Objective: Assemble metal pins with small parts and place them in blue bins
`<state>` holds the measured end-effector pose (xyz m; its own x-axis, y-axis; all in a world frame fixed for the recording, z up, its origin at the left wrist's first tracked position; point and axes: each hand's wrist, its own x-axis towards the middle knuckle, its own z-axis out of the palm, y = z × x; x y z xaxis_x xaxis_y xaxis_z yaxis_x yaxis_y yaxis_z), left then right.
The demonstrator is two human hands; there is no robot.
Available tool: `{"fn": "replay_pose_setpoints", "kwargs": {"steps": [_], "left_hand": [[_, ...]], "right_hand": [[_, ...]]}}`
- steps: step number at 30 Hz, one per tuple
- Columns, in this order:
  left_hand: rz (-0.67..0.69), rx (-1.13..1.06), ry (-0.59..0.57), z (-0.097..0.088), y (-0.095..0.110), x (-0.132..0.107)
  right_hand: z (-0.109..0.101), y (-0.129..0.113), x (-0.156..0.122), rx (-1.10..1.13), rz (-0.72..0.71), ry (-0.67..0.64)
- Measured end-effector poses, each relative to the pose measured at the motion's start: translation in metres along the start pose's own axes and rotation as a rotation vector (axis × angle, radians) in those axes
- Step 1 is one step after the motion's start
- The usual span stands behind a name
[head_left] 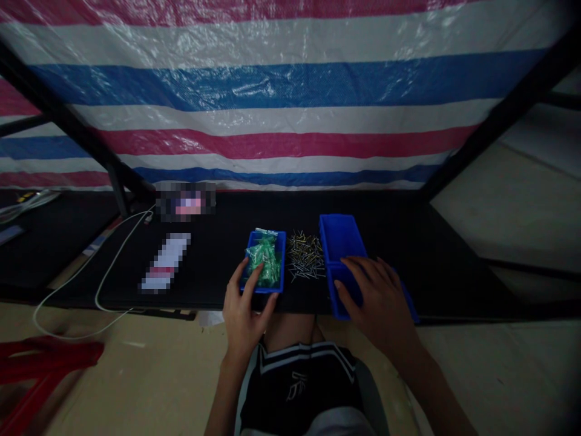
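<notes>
Centre frame: your left hand (245,310) grips the green-filled small blue plastic tray (281,257); your right hand (380,298) lies unclenched on a blue plastic bin (347,274).

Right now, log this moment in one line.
left hand: grips bin of green bags | right hand: flat on near blue bin | between: pile of metal pins

We see the left hand (245,312) gripping the near edge of a blue bin (264,261) of green pieces (264,257), thumb inside. The right hand (379,300) lies flat over another bin (338,281). Screws (305,256) lie piled between them on the black table (218,242); a white cable (106,272) trails left.
</notes>
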<state>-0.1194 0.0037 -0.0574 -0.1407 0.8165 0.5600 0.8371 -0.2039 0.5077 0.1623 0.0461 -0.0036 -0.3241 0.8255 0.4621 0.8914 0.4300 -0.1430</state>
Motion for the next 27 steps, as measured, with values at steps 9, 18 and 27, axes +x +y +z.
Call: {"fn": "replay_pose_setpoints", "kwargs": {"steps": [9,18,27], "left_hand": [[-0.002,-0.024,-0.008,-0.002,0.000,0.000],[-0.033,-0.008,0.007,0.001,-0.002,-0.005],[-0.104,-0.045,-0.006,-0.004,-0.002,-0.006]], "right_hand": [[0.005,-0.007,0.005,0.016,0.076,0.033],[-0.010,-0.003,0.019,0.113,0.045,0.126],[0.006,-0.012,0.149,0.287,-0.200,-0.371]]}}
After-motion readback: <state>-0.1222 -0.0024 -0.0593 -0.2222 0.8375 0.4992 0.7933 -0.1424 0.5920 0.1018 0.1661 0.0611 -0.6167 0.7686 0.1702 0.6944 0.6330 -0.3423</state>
